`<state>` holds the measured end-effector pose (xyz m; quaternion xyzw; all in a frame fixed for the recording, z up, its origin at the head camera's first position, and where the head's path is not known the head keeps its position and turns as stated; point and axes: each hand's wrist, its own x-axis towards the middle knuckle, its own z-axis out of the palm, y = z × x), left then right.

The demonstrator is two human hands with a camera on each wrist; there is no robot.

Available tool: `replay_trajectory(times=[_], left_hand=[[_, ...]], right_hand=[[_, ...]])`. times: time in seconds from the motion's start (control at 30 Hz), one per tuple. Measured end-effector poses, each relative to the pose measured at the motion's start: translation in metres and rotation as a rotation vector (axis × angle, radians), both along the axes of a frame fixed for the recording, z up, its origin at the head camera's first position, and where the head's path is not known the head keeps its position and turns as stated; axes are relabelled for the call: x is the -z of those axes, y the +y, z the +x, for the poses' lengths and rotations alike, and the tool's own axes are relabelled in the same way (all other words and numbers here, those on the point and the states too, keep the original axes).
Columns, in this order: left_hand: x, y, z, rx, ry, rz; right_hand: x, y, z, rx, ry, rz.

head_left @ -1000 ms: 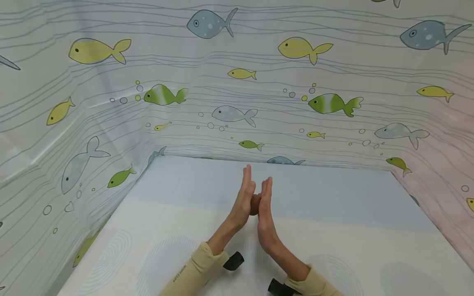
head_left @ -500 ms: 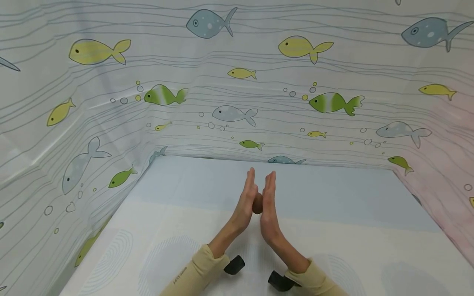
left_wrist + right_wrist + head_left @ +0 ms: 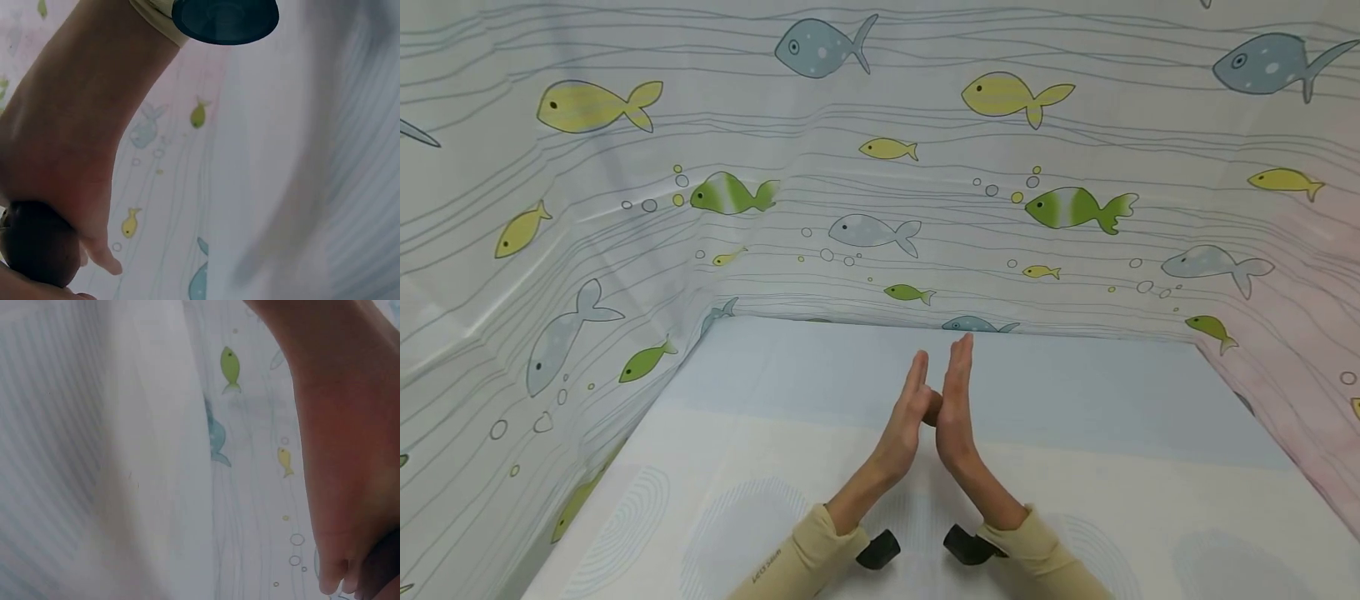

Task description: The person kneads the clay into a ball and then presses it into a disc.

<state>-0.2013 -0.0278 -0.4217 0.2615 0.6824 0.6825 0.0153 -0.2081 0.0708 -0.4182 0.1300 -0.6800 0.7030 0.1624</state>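
Note:
Between my two upright palms sits a small brown ball (image 3: 933,409) that looks like modelling clay. My left hand (image 3: 904,429) presses it from the left with straight fingers. Flat against its other side is my right hand (image 3: 956,408), its fingertips reaching a little farther forward than the left ones. Part of the ball is covered by the palms in the head view. The left wrist view shows the dark, rounded ball (image 3: 42,245) close up between the hands. Only an edge of the ball (image 3: 382,570) appears in the right wrist view.
Under the hands spreads a white and pale blue table covering (image 3: 1075,400) with faint circle patterns. Fish-printed curtains (image 3: 820,133) enclose the back and sides. Black wrist cameras (image 3: 878,550) stick out from both beige sleeves (image 3: 820,542).
My right hand has slid forward and my left hand back along the ball. Both hands and the ball have shifted slightly to the right.

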Motion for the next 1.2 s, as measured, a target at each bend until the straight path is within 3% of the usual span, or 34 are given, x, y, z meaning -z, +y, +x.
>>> replay_trajectory(times=[0.2,0.5,0.9,1.2], left_hand=[[-0.004,0.004,0.005,0.008,0.011,-0.022],[-0.01,0.008,0.011,0.01,0.031,-0.029],[-0.022,0.009,0.009,-0.051,0.089,-0.032],[-0.031,0.005,0.002,-0.097,0.094,0.007]], right_hand=[[0.002,0.008,-0.007,0.002,0.057,-0.035],[0.004,0.014,-0.009,-0.009,0.039,-0.063],[0.009,0.004,0.007,-0.045,-0.015,-0.025],[0.01,-0.005,0.021,-0.086,0.028,0.028]])
